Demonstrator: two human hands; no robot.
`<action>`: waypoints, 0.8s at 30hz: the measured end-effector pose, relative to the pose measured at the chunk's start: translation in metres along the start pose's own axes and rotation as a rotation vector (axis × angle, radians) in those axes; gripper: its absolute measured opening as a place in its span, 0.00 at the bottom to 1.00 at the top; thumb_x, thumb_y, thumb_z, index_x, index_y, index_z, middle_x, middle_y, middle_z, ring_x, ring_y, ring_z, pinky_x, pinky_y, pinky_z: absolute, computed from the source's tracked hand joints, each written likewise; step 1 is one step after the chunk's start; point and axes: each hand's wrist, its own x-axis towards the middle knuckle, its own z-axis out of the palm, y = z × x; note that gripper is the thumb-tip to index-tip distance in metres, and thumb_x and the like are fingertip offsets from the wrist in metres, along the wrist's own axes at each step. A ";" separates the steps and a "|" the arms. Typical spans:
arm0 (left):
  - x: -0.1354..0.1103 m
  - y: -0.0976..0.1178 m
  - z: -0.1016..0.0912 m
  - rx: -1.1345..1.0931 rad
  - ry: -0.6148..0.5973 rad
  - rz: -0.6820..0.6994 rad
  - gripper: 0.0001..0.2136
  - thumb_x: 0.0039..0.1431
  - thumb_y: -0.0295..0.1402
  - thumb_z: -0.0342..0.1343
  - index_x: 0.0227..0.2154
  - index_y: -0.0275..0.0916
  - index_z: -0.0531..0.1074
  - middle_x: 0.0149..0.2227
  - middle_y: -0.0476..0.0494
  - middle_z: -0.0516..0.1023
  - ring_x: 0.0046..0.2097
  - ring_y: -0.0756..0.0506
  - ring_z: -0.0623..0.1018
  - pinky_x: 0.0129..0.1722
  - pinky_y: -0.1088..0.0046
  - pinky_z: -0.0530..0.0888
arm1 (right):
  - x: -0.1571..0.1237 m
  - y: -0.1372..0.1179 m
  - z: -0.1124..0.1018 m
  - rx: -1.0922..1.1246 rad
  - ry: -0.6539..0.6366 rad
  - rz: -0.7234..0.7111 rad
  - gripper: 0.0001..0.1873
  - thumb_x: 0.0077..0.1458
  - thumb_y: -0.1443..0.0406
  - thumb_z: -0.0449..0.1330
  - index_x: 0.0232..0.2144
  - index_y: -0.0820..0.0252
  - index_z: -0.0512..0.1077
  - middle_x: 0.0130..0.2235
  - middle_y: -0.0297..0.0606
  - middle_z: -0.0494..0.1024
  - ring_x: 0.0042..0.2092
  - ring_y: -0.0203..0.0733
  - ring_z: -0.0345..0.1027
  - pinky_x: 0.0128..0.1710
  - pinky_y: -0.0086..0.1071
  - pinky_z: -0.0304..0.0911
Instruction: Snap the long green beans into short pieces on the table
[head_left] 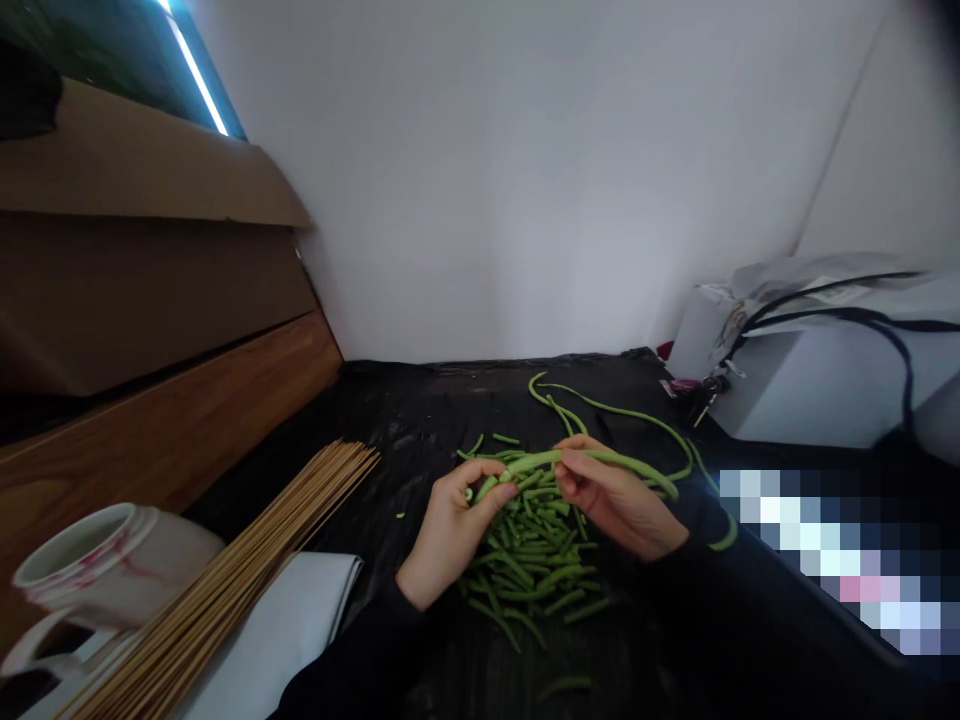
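Note:
A long green bean [622, 461] runs between my two hands above a pile of short bean pieces [525, 560]. My left hand [457, 520] is closed, its thumb and forefinger pinching the bean's left end, where a pale broken tip shows. Farther along the bean, my right hand [615, 500] is closed around it with thumb and fingers. The bean's free end sticks out past the right hand. Behind that hand, uncut long beans [630, 411] curl across the black plastic cover [420, 410]. The pile is partly hidden by both hands.
To the left lie a bundle of thin wooden sticks [270, 540], white folded sheets [300, 610] and a stained white mug [142, 560]. A cardboard box [150, 290] stands behind them. White boxes [825, 380] with black cords are at the right; a pixelated screen [840, 560] lies nearer.

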 end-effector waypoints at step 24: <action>0.007 0.002 -0.010 -0.683 0.175 -0.268 0.10 0.56 0.37 0.59 0.28 0.36 0.69 0.18 0.56 0.59 0.21 0.56 0.57 0.20 0.81 0.54 | 0.006 0.007 -0.008 0.052 0.069 -0.042 0.09 0.50 0.61 0.68 0.30 0.61 0.75 0.24 0.31 0.72 0.24 0.28 0.60 0.23 0.24 0.55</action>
